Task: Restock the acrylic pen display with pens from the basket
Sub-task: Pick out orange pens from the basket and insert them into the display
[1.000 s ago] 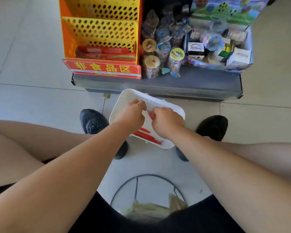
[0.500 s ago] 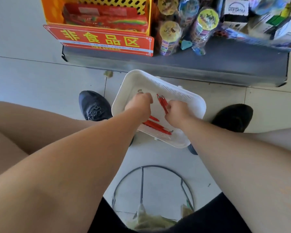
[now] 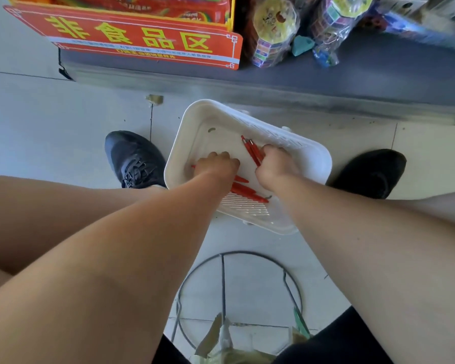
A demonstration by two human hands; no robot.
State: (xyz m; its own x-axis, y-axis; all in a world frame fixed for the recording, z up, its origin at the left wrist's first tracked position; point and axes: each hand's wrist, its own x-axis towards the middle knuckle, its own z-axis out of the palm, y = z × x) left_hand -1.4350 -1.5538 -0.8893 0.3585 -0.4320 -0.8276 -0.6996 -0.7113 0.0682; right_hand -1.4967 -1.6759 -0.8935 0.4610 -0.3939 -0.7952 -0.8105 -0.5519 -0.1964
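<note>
A white plastic basket (image 3: 195, 122) lies on the tiled floor between my feet. Both hands are inside it. My right hand (image 3: 276, 166) is closed around a small bunch of red pens (image 3: 252, 151), whose tips stick out up and to the left of the fist. My left hand (image 3: 216, 166) is curled, knuckles up, pressed down on more red pens on the basket floor; a red tip shows at its left. More loose red pens (image 3: 247, 193) lie between my wrists. No acrylic pen display is in view.
A low grey shelf base (image 3: 352, 85) runs across the top, carrying an orange rack with a red sign (image 3: 132, 38) and bagged toys (image 3: 271, 30). My black shoes (image 3: 132, 158) flank the basket. A wire stool ring (image 3: 237, 258) sits below.
The view has tilted further down and closer to the basket. My left hand moved lower and leftward onto the pens on the basket floor. My right hand still grips its bunch.
</note>
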